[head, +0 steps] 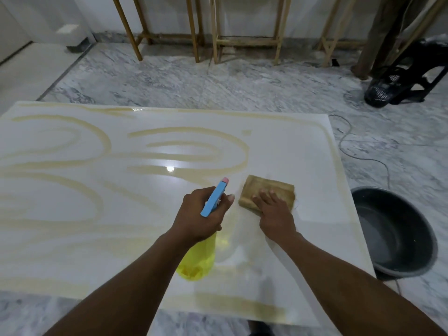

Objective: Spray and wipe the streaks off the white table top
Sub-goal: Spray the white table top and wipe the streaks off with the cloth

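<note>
Left hand [202, 214] tilts spray bottle [197, 258] nozzle forward.

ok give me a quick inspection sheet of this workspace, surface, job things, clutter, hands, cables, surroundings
surface: white table top, glossy, yellowish streaks looping across most of it
job's things: yellow spray bottle with blue trigger head; tan folded cloth flat on the table
clutter: nothing seen on the table
hands: left hand grips the bottle; right hand pressed flat on the cloth
cables: thin cable on the floor right of the table
surroundings: marble floor; dark basin right; wooden frames at wall; black fan
</note>
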Available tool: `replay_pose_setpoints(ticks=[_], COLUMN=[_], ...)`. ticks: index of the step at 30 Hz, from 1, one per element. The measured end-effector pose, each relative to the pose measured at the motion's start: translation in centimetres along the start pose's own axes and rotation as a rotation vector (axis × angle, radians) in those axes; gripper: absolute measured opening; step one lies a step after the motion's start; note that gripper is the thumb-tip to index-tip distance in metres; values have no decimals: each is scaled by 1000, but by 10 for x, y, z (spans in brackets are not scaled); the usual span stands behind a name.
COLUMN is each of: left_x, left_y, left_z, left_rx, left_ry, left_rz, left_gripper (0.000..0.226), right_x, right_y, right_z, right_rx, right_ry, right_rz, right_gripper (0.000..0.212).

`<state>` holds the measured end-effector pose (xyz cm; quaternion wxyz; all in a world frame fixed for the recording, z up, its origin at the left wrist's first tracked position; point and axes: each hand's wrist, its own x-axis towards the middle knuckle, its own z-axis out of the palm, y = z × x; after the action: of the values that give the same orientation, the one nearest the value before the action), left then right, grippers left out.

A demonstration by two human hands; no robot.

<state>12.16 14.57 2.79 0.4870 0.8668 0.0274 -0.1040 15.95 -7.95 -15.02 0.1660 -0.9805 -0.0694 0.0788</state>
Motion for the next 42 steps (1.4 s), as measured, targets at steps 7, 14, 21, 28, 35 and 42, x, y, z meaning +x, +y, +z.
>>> replay_pose_setpoints(ticks=[7,14,21,28,35,42], left_x=[-93,-121,-65,39,130,166], left_y=[-27,-28,-19,-5,7,-12], left_z=[-30,-44,-59,-74,-79,-72], left_rx=[9,-9,-25,-27,-74,-105], left_ry=[5,-10,17,30,35,-17], left_rz=[56,90,77,18,-26,-33], left_gripper=[41,42,41,37,32,34], right_x=[-125,-146,-65,91,264,308], right_y=[-67,-85,-62,-43,-38,-17], right_z=[19,-10,-85,-153,-194,-100], right_rx=[-10,199,1120,1043,189,-57], right_ry=[-70,-188,-383,-554,-292,-342], right_rz=[32,147,601,518,192,78], right_gripper=[65,38,23,36,30,52])
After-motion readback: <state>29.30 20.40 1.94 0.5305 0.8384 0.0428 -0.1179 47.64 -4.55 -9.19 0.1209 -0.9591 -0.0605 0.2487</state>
